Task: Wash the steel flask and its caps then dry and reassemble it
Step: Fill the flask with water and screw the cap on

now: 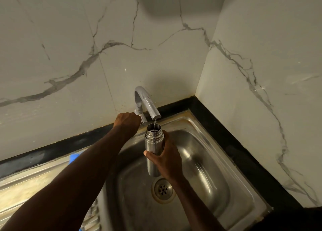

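The right hand [164, 158] has its grip wrapped around the steel flask [154, 147], fingers and thumb curled round the middle of it. The flask is upright, with no cap on, held over the sink [205, 169] and above the drain [163, 189]. Its open mouth sits right under the tap [148, 103], and a thin line of water [154, 122] runs down into it. The left hand [127, 124] is a closed fist at the base of the tap, gripping the tap handle, which is mostly hidden. Marble wall tiles [87, 47] stand behind the sink.
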